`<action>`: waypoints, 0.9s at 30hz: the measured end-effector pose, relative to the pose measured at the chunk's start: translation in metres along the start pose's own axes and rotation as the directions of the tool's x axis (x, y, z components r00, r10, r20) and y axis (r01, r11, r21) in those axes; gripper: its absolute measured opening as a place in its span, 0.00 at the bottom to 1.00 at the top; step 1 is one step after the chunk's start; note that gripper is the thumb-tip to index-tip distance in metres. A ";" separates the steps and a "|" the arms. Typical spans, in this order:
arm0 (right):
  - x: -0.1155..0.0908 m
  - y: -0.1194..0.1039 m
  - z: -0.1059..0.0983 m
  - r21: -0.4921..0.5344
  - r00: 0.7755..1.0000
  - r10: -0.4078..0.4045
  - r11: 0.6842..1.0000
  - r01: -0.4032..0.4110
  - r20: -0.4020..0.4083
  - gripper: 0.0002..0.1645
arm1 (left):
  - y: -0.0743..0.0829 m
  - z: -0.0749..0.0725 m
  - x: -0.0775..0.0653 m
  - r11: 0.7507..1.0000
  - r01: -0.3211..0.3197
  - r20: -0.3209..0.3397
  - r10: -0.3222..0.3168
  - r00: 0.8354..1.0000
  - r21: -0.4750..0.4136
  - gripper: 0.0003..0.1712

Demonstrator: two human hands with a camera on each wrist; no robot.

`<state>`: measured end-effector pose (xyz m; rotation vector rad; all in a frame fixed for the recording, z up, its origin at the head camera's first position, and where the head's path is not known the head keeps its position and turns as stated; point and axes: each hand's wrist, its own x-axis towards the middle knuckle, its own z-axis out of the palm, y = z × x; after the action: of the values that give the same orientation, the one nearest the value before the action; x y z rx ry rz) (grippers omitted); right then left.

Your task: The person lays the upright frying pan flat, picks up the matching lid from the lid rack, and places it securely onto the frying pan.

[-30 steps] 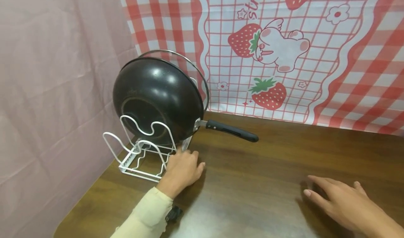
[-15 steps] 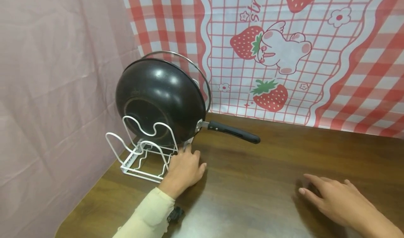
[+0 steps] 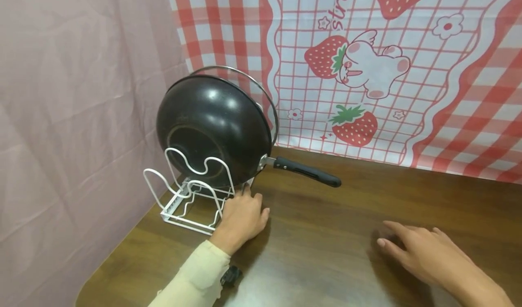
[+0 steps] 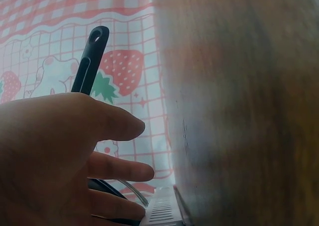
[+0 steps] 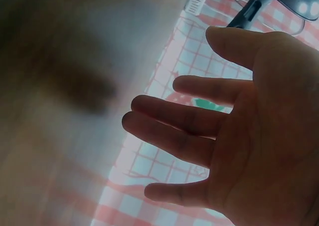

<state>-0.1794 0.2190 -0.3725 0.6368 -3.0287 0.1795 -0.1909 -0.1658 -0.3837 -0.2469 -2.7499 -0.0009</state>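
A black frying pan [image 3: 204, 121] with a dark handle [image 3: 307, 172] stands on its side in a white wire rack [image 3: 191, 227], its base facing the front of the rack. Behind it shows the metal rim of a round glass lid [image 3: 272, 103]. My left hand [image 3: 244, 216] lies at the rack's right side, below the pan handle; in the left wrist view its fingers are extended, with a fingertip right at the slotted side rail [image 4: 163, 208]. My right hand [image 3: 428, 252] hovers over the table at the right, fingers spread and holding nothing.
The brown wooden table [image 3: 318, 234] has a rounded left front corner. A pink cloth [image 3: 81, 117] hangs at the left, and a strawberry-print checked cloth [image 3: 367, 130] at the back. A small black object [image 3: 230, 276] shows beside the left sleeve.
The head view has shifted, so the rack, pan and left hand appear slightly farther right. My right hand has drifted a little left. The left hand keeps its place at the rack.
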 end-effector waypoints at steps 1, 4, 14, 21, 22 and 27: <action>0.002 -0.002 -0.001 0.006 1.000 -0.004 1.000 0.004 0.000 0.39 | 0.000 0.001 0.000 1.000 -0.003 -0.007 0.003 1.000 -0.001 0.21; 0.008 -0.008 -0.004 0.029 1.000 -0.008 1.000 0.007 0.022 0.41 | 0.000 0.003 -0.001 1.000 -0.015 -0.030 0.015 0.999 0.003 0.21; 0.028 -0.029 -0.015 0.072 0.999 -0.012 0.997 0.008 0.047 0.40 | 0.000 0.004 0.000 0.999 -0.032 -0.111 0.033 0.993 0.007 0.19; 0.032 -0.033 -0.014 0.082 0.997 -0.011 0.997 0.005 0.076 0.41 | 0.000 0.004 0.000 1.000 -0.024 -0.105 0.026 0.994 0.016 0.19; 0.033 -0.033 -0.014 0.083 0.997 -0.012 0.997 0.006 0.078 0.41 | 0.000 0.004 0.000 0.999 -0.026 -0.108 0.028 0.994 0.018 0.19; 0.037 -0.036 -0.013 0.078 0.997 -0.029 0.997 0.024 0.068 0.40 | -0.002 0.003 -0.001 0.999 -0.034 -0.116 0.037 0.993 0.022 0.19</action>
<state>-0.1987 0.1730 -0.3533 0.7032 -3.0908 0.2801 -0.1919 -0.1674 -0.3869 -0.2812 -2.6279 0.0205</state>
